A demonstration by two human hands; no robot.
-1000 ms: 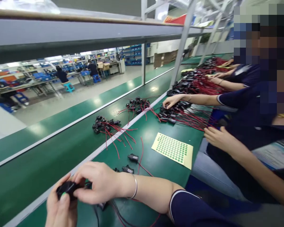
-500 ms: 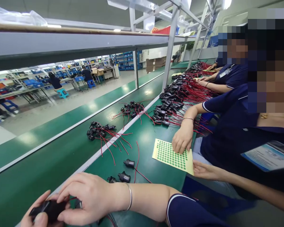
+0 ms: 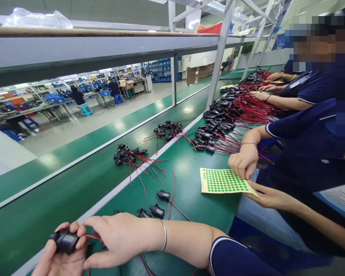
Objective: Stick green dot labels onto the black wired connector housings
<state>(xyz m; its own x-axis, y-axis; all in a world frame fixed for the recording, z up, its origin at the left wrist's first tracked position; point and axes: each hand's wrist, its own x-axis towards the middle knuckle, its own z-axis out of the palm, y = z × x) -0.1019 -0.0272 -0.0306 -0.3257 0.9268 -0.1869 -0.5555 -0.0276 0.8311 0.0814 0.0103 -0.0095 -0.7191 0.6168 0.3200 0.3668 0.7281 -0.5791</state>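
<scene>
My left hand (image 3: 66,265) holds a black cylindrical part with a red wire (image 3: 66,241) between thumb and fingers, at the lower left. Just right of it is my right hand (image 3: 117,235), its thumb and fingers apart. The red wire runs from the black part toward my right fingers; whether they touch it I cannot tell. Beyond my right forearm, similar black parts (image 3: 156,211) lie on the green table (image 3: 186,199), partly covered by the arm. Dark and red wires show beneath my wrist.
A co-worker's hands (image 3: 244,161) hold a yellow sheet of green dot stickers (image 3: 225,181) at right. Small piles of black wired parts (image 3: 129,153) lie across the white strip (image 3: 143,166). A large heap (image 3: 215,126) lies farther back. Metal posts (image 3: 220,57) hold up a shelf.
My right hand has drawn back to the right from the black part, which now shows plainly in my left fingers. The view has shifted, and the co-worker's hand has moved to the sheet's edge.
</scene>
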